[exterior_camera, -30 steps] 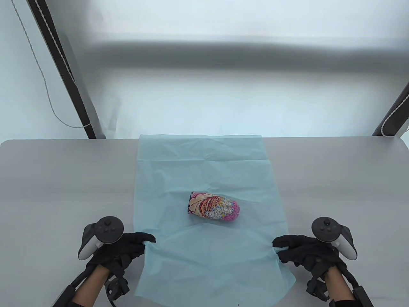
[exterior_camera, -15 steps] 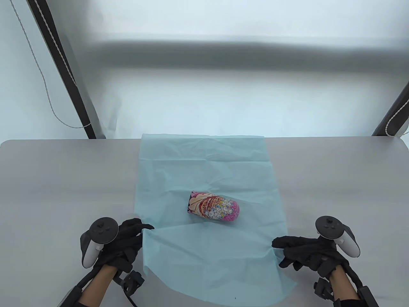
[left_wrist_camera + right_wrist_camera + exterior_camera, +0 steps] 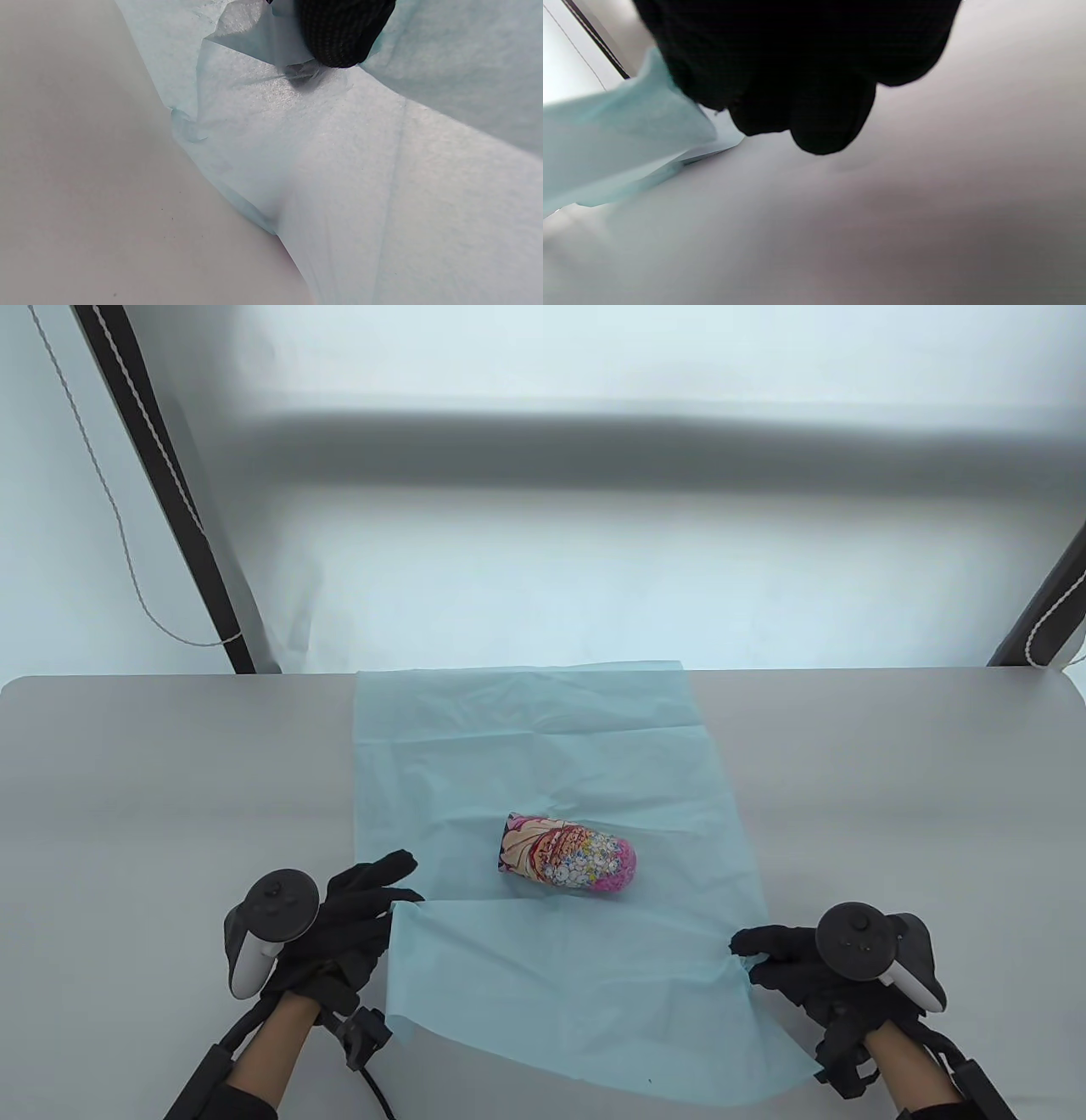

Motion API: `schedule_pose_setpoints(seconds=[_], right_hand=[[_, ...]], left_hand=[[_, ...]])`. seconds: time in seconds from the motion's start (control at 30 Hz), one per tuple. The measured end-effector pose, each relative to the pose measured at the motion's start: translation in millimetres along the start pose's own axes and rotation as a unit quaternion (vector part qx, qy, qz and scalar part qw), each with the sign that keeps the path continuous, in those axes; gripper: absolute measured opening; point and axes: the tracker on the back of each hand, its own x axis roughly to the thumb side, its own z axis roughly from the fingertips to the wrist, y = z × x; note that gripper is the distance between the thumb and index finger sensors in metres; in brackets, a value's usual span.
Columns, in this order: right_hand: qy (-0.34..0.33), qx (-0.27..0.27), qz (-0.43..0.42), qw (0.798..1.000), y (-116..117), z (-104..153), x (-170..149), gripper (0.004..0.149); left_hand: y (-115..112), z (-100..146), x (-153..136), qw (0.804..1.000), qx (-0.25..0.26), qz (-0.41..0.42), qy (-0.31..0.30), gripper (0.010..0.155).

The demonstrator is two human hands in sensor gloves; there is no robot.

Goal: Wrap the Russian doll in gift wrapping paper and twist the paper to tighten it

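Two hands at paper (image 3: 543, 780) edges: left hand (image 3: 352, 920) and right hand (image 3: 802, 971) each pinch near side; doll (image 3: 566, 864) lies sideways mid-sheet on table (image 3: 170, 780).

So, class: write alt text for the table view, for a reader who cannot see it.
A painted Russian doll lies on its side on a light blue sheet of wrapping paper spread on a grey table. Two black-gloved hands lift the near part of the sheet, the left hand and the right hand each holding one side edge.
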Motion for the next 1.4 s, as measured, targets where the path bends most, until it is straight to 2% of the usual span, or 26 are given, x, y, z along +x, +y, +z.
schedule_pose_setpoints(seconds=[0.13, 0.3, 0.37, 0.5, 0.57, 0.83, 0.97, 1.27, 1.4], right_hand=[[0.019, 0.02, -0.022, 0.999, 0, 2, -2, 0.039], [-0.051, 0.038, -0.06, 0.996, 4, -1, -1, 0.04], [-0.076, 0.013, -0.08, 0.994, 3, 0, 1, 0.04], [-0.094, 0.074, -0.149, 0.982, 3, -5, 3, 0.04], [-0.087, 0.097, -0.137, 0.982, 5, -6, 2, 0.04], [-0.07, 0.103, -0.13, 0.984, 2, -6, -3, 0.039], [-0.073, 0.081, -0.13, 0.986, -1, 0, -7, 0.038], [-0.122, 0.018, -0.176, 0.977, -12, 7, -4, 0.037], [-0.138, 0.096, -0.226, 0.96, -12, 7, -2, 0.037]], left_hand=[[1, 0, -5, 1.0, -0.016, 0.007, 0.008, 0.04], [1, 1, -6, 1.0, -0.017, 0.007, 0.017, 0.04], [1, 1, -6, 1.0, -0.016, 0.003, 0.019, 0.041], [0, 2, -6, 1.0, -0.011, -0.009, 0.027, 0.041], [1, 2, -6, 0.999, -0.008, -0.013, 0.032, 0.041], [-1, 5, -5, 0.998, -0.028, -0.035, 0.05, 0.041], [-4, 6, -3, 0.996, -0.045, -0.053, 0.055, 0.042], [-8, 10, 0, 0.993, -0.068, -0.075, 0.064, 0.042], [-7, 13, 0, 0.991, -0.084, -0.073, 0.073, 0.042]])
